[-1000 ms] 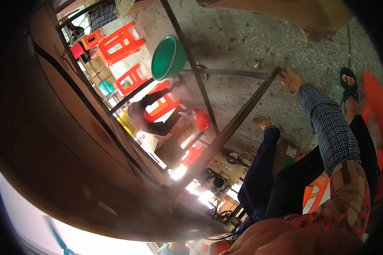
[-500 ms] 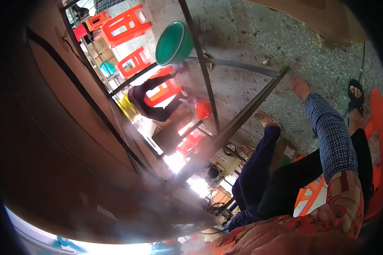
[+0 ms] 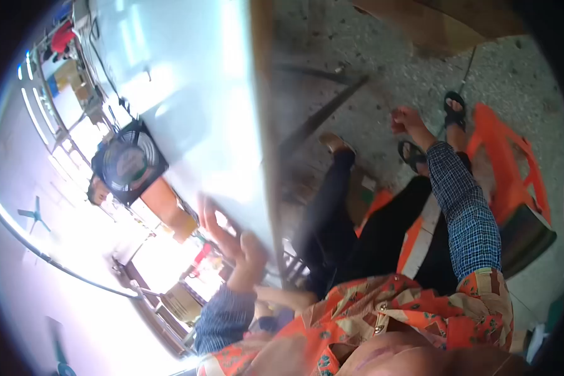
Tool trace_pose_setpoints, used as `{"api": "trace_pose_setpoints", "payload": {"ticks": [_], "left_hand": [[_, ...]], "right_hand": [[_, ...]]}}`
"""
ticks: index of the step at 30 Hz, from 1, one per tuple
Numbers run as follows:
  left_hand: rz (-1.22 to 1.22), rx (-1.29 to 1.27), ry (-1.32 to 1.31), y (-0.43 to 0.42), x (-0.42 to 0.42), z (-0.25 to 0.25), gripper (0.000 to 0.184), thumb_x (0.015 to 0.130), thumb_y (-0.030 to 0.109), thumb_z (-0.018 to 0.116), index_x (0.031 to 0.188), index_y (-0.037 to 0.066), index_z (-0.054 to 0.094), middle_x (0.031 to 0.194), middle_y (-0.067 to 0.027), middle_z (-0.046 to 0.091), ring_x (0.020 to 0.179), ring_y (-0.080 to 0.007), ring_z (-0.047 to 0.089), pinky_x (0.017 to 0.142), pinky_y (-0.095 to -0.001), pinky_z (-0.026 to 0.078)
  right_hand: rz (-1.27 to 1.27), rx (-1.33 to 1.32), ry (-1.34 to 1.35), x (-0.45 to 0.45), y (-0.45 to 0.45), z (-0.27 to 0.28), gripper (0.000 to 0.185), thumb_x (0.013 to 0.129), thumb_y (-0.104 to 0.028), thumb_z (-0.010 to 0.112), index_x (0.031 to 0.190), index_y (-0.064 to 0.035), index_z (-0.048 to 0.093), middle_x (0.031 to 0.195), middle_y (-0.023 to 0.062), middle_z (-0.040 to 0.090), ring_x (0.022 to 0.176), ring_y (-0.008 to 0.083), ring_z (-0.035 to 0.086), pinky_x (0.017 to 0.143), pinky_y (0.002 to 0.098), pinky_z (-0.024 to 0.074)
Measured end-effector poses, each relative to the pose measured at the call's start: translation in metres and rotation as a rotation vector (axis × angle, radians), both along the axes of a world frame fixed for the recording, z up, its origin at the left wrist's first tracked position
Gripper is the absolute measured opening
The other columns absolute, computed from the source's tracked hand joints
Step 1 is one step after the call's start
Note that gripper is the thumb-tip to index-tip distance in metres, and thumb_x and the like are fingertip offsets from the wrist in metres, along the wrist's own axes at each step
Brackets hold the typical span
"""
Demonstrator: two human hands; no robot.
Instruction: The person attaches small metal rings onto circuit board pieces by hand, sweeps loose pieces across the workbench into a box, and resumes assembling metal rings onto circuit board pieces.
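Note:
My left hand (image 3: 235,241), blurred, is raised beside the near edge of a white tabletop (image 3: 194,125). Its fingers are stretched out and apart, and I see nothing in them. Whether they touch the top I cannot tell. Low at my other side hangs my right hand (image 3: 407,119), above the speckled floor (image 3: 370,119) near my sandals (image 3: 454,109). The fingers of that hand are loosely curled, with no object visible in them. Blue checked sleeves cover both forearms.
A black square fan (image 3: 131,163) stands at the far side of the tabletop, with a person partly behind it. By my right side is an orange plastic stool (image 3: 511,163). Another person's dark-trousered leg (image 3: 326,207) is close to my left. Cardboard (image 3: 457,25) lies at the top.
My view has swung from the table's underside to its white top. My left hand has come into sight with fingers spread. The fingers of my right hand look more curled.

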State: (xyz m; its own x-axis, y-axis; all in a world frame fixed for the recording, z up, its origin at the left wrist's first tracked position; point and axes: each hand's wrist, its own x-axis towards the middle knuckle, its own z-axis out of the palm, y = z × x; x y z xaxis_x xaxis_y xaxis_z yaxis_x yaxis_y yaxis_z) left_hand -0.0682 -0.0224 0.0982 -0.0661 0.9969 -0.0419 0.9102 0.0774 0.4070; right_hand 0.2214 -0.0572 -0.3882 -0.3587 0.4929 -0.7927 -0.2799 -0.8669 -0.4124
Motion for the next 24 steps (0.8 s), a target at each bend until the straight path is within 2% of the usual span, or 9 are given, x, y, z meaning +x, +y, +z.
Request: {"api": "trace_pose_setpoints", "payload": {"ticks": [2, 6, 7, 9, 16, 18, 20, 23, 24], "left_hand": [[-0.032, 0.029, -0.05, 0.0, -0.008, -0.006, 0.073, 0.097, 0.034, 0.055, 0.154, -0.002, 0.028, 0.159, -0.0223, 0.024, 0.146, -0.0334, 0.031, 0.117, -0.0467, 0.031], [-0.173, 0.117, -0.002, 0.0, -0.021, -0.011, 0.067, 0.099, 0.028, 0.053, 0.151, -0.005, 0.03, 0.157, -0.027, 0.027, 0.146, -0.0401, 0.029, 0.119, -0.0505, 0.027], [-0.155, 0.164, -0.051, 0.0, -0.02, -0.018, 0.067, 0.098, 0.028, 0.054, 0.151, -0.006, 0.031, 0.156, -0.0276, 0.029, 0.146, -0.041, 0.03, 0.119, -0.0507, 0.027], [-0.166, 0.181, 0.062, 0.006, -0.012, -0.01, 0.067, 0.097, 0.035, 0.056, 0.147, -0.007, 0.039, 0.15, -0.0286, 0.039, 0.14, -0.0442, 0.038, 0.118, -0.052, 0.028], [-0.162, 0.25, 0.11, 0.004, 0.0, -0.007, 0.069, 0.094, 0.038, 0.061, 0.147, -0.001, 0.041, 0.147, -0.025, 0.044, 0.134, -0.0452, 0.042, 0.113, -0.0548, 0.031], [-0.153, 0.265, 0.117, 0.006, -0.001, -0.005, 0.069, 0.092, 0.038, 0.062, 0.147, 0.0, 0.042, 0.146, -0.0241, 0.045, 0.132, -0.0453, 0.043, 0.112, -0.0559, 0.031], [-0.14, 0.257, 0.122, 0.006, 0.0, -0.003, 0.07, 0.092, 0.04, 0.062, 0.147, 0.001, 0.041, 0.145, -0.0238, 0.046, 0.133, -0.0446, 0.043, 0.112, -0.0559, 0.031], [-0.138, 0.25, 0.146, 0.006, 0.002, 0.0, 0.071, 0.093, 0.041, 0.061, 0.148, 0.001, 0.04, 0.146, -0.0232, 0.045, 0.133, -0.0444, 0.043, 0.112, -0.0569, 0.03], [-0.133, 0.25, 0.14, 0.005, 0.002, 0.0, 0.071, 0.093, 0.042, 0.061, 0.147, 0.001, 0.041, 0.147, -0.0232, 0.045, 0.134, -0.0442, 0.042, 0.113, -0.0563, 0.03]], "right_hand": [[-0.254, 0.013, 0.121, 0.015, 0.008, 0.068, 0.021, 0.098, -0.009, 0.056, 0.116, -0.0002, 0.063, 0.1, 0.0113, 0.071, 0.086, 0.0244, 0.072, 0.075, 0.04, 0.061], [-0.299, 0.227, 0.324, 0.043, 0.022, 0.187, 0.028, 0.101, -0.013, 0.055, 0.125, 0.0008, 0.061, 0.121, 0.0119, 0.066, 0.111, 0.0284, 0.066, 0.099, 0.0464, 0.0531], [-0.34, 0.245, 0.331, 0.063, 0.029, 0.201, 0.028, 0.102, -0.012, 0.054, 0.125, 0.0009, 0.061, 0.123, 0.012, 0.065, 0.112, 0.0279, 0.066, 0.099, 0.0457, 0.0533], [-0.415, 0.253, 0.356, 0.064, 0.059, 0.3, 0.028, 0.102, -0.012, 0.052, 0.126, 0.0011, 0.06, 0.125, 0.0122, 0.064, 0.114, 0.0268, 0.065, 0.099, 0.0443, 0.0537], [-0.432, 0.903, -0.335, 0.087, 0.149, 0.484, 0.025, 0.101, -0.009, 0.055, 0.123, 0.0015, 0.061, 0.115, 0.0124, 0.069, 0.106, 0.0224, 0.068, 0.094, 0.0361, 0.0549], [-0.455, 1.25, -0.702, 0.1, 0.192, 0.497, 0.022, 0.1, -0.007, 0.058, 0.121, 0.0001, 0.062, 0.106, 0.011, 0.071, 0.1, 0.0211, 0.07, 0.089, 0.0338, 0.0558], [-0.447, 1.593, -0.969, 0.126, 0.243, 0.486, 0.027, 0.101, -0.013, 0.06, 0.125, 0.0005, 0.061, 0.116, 0.0137, 0.07, 0.104, 0.021, 0.07, 0.089, 0.0352, 0.0579], [-0.026, 1.498, -1.496, 0.143, 0.289, 0.493, 0.03, 0.101, -0.01, 0.06, 0.131, -0.0081, 0.057, 0.117, 0.0154, 0.067, 0.093, 0.027, 0.067, 0.081, 0.0398, 0.0575], [-0.058, 1.493, -1.515, 0.144, 0.292, 0.498, 0.028, 0.101, -0.011, 0.061, 0.128, -0.0059, 0.059, 0.114, 0.0146, 0.068, 0.096, 0.024, 0.068, 0.081, 0.0372, 0.0576]]}}
